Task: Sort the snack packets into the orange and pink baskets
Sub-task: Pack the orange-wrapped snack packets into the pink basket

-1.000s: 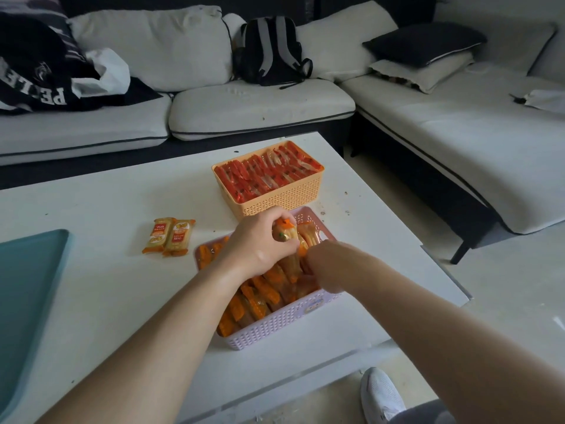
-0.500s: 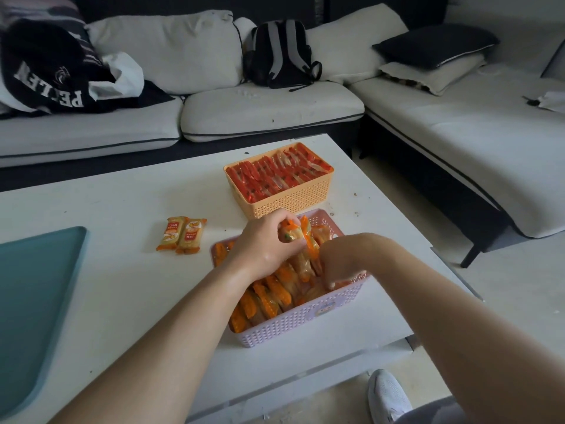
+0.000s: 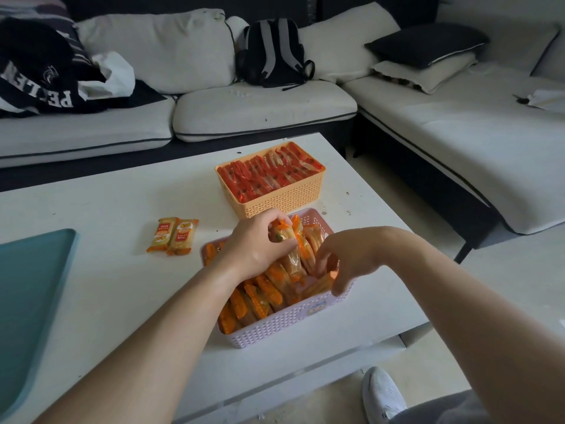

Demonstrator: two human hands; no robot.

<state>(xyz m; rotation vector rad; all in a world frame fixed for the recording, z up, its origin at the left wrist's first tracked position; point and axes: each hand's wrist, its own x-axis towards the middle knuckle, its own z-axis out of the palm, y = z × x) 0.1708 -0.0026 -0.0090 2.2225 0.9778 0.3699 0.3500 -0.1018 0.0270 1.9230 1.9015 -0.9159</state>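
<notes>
The pink basket sits near the table's front edge, packed with orange snack packets standing in rows. My left hand grips an orange packet at the basket's far end, pushing it in among the others. My right hand hovers over the basket's right side, fingers curled down and touching the packets there. Behind it the orange basket is filled with red packets. Two orange packets lie flat on the table to the left of the pink basket.
A teal tray lies at the table's left edge. The white table ends just beyond the baskets on the right. Sofas with a backpack and cushions surround it. My white shoe shows below the table.
My left hand has kept its hold on the orange packet over the pink basket. My right hand has lifted slightly and shifted toward the basket's right rim.
</notes>
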